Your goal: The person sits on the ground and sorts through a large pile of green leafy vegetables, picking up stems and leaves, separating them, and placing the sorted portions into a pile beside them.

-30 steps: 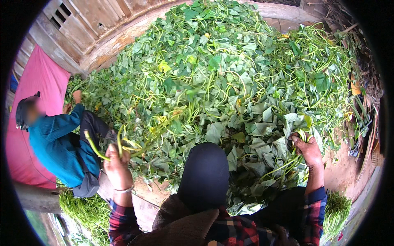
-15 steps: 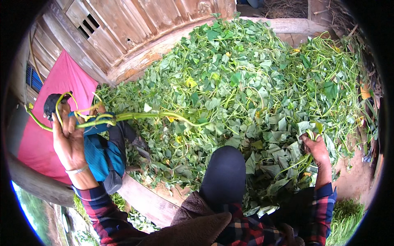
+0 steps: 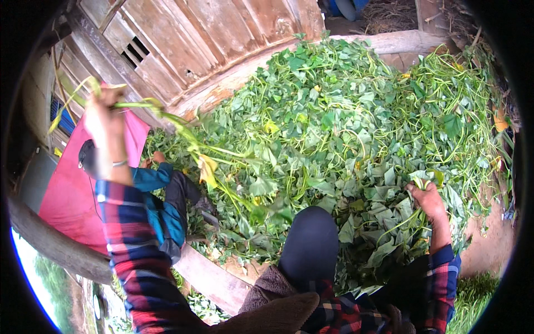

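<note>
My left hand (image 3: 107, 125), smeared by motion, is raised at the upper left, its fingers closed round a long green vine (image 3: 182, 131). The vine trails down to the right, with a yellowed leaf and a few green ones along it. On the right, my right hand (image 3: 428, 200) is closed round a bunch of green vine stems (image 3: 410, 218), low against the heap. Between my hands spreads a broad heap of leafy vines (image 3: 311, 128), mostly green with some yellow leaves.
Another person in a teal jacket (image 3: 153, 178) sits at the left beside the heap, before a pink cloth (image 3: 64, 200). A wooden plank wall (image 3: 183, 42) and a beam (image 3: 403, 42) stand behind. My dark-clad knee (image 3: 308, 239) juts up at the near middle.
My left hand has risen and turned, fingers now closed where they were spread. The vine swings from nearly level to slanting down rightward. My right hand stays in place.
</note>
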Tool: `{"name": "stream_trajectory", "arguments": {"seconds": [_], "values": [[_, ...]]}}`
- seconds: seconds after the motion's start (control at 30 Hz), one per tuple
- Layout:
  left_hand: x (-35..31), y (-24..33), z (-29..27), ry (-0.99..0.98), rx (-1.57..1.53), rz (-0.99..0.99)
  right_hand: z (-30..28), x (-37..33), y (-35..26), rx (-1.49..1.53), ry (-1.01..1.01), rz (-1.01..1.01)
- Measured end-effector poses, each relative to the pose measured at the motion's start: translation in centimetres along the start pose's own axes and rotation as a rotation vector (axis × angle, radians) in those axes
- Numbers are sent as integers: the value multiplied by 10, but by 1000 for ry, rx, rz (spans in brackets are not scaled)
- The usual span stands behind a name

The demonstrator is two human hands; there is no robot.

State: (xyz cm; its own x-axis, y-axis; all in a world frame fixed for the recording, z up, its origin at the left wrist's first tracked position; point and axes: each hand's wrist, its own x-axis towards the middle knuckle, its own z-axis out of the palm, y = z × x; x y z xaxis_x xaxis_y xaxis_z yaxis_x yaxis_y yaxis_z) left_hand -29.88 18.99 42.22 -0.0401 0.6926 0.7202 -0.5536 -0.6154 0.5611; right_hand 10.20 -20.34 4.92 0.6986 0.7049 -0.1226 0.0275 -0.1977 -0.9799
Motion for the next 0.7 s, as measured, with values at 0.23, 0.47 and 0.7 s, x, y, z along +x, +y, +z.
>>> {"name": "stream_trajectory", "arguments": {"seconds": [0.23,0.47,0.7], "values": [[-95,-103,116,-386,-168,-442,14,4,1,-185,155,-149],[-186,-146,198,-745,-345,-838,22,-1,-21,93,171,-127],[-260,-165,254,-843,-363,-982,61,-10,-24,183,-144,-330]]}}
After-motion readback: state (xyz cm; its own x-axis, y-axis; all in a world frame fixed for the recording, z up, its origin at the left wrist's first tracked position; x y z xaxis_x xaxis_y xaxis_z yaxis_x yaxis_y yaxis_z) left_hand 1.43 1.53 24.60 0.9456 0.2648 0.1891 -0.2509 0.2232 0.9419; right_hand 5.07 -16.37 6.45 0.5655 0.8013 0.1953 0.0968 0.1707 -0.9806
